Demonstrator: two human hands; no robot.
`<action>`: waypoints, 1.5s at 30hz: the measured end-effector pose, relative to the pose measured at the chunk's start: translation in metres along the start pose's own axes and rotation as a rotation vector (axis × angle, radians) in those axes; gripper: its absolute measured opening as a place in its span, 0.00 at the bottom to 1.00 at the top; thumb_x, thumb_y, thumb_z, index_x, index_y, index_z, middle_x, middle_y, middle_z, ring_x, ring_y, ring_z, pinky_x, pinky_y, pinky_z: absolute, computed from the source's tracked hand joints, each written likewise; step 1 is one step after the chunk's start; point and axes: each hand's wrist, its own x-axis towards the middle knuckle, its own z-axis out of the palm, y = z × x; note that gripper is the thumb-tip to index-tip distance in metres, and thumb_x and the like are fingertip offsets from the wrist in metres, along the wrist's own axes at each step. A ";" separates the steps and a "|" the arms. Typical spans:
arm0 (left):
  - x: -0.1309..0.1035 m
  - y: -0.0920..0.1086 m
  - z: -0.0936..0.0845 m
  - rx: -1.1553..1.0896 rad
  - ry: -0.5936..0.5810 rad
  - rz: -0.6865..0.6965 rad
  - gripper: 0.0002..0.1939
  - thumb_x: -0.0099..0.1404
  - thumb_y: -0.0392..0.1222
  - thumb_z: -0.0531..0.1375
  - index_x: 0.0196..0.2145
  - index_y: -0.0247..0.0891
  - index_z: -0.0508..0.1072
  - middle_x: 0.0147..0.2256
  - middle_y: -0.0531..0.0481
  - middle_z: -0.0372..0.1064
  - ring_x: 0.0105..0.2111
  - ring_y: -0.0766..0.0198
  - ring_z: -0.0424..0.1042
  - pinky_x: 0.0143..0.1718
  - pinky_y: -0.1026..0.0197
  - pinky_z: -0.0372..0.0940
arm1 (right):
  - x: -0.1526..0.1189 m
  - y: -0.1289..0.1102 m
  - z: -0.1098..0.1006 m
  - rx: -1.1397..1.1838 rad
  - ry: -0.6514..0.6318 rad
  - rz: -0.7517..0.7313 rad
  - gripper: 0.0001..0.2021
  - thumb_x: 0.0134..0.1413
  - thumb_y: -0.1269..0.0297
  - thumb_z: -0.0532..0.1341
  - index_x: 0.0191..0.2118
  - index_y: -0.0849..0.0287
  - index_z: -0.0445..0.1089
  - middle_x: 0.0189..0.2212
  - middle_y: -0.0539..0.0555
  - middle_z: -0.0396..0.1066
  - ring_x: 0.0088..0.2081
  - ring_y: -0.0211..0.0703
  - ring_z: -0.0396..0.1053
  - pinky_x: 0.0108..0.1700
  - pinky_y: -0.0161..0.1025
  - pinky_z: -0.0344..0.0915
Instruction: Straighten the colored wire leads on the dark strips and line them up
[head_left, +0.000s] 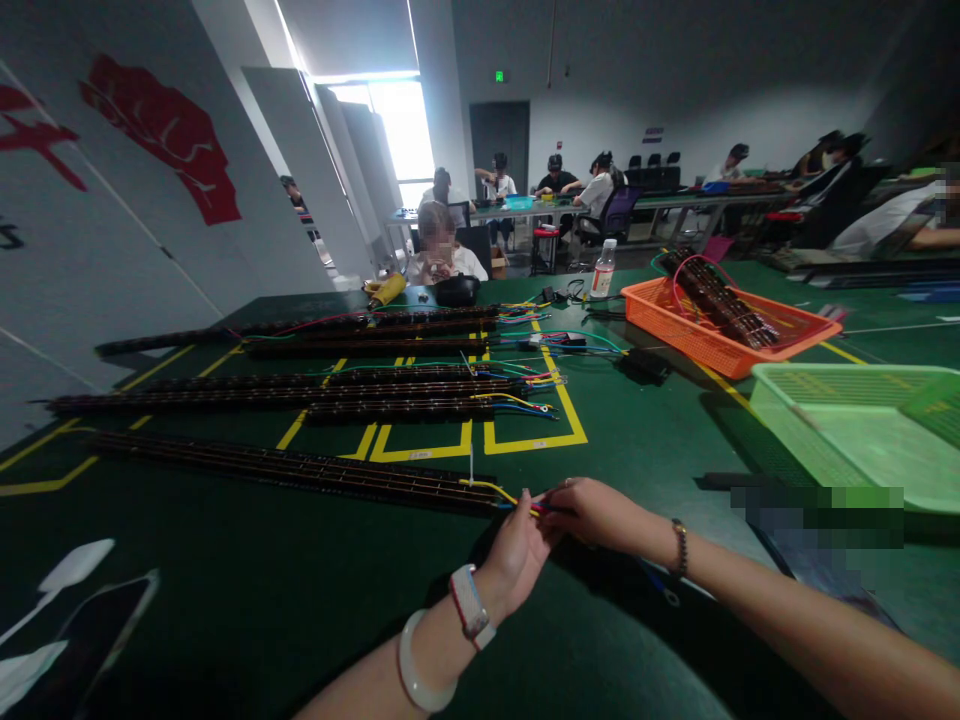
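Observation:
My left hand (517, 555) is closed around the coloured wires (491, 487) that come out of the right end of a long dark wire bundle (300, 465). Right beside it, my right hand (592, 510) pinches the same wires, with its fingertips partly hidden. Yellow, blue and red strands show between the two hands. A white cable tie (471, 465) stands up from the bundle near its end. Below my right wrist, a blue wire with a ring terminal (670, 597) sticks out over the green table (315, 610).
More dark wire bundles (300, 390) lie across yellow tape outlines (536, 445). An orange basket (690, 345) holds a bundle; a green basket (795, 440) stands at the right. A bottle (604, 268) stands behind. A phone (105, 640) lies front left. Several people sit beyond.

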 end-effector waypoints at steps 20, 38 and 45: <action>-0.001 0.001 -0.001 0.044 0.058 -0.019 0.14 0.65 0.40 0.56 0.47 0.34 0.72 0.47 0.41 0.70 0.50 0.58 0.67 0.55 0.55 0.58 | -0.011 0.001 0.042 -0.814 0.307 -0.192 0.12 0.53 0.79 0.55 0.44 0.70 0.67 0.31 0.60 0.71 0.30 0.45 0.68 0.31 0.40 0.63; 0.002 0.003 -0.003 0.002 -0.035 -0.048 0.09 0.65 0.42 0.56 0.32 0.32 0.69 0.41 0.37 0.73 0.49 0.54 0.69 0.56 0.51 0.56 | -0.094 -0.016 0.062 -0.473 0.748 0.135 0.14 0.64 0.62 0.51 0.34 0.58 0.72 0.30 0.56 0.66 0.32 0.43 0.61 0.37 0.41 0.57; 0.002 0.003 -0.001 -0.010 -0.030 -0.046 0.08 0.64 0.40 0.57 0.31 0.32 0.69 0.40 0.37 0.73 0.49 0.54 0.69 0.56 0.51 0.56 | -0.081 -0.013 0.078 -0.594 0.685 0.203 0.16 0.65 0.60 0.47 0.39 0.57 0.72 0.30 0.56 0.64 0.31 0.45 0.60 0.34 0.41 0.56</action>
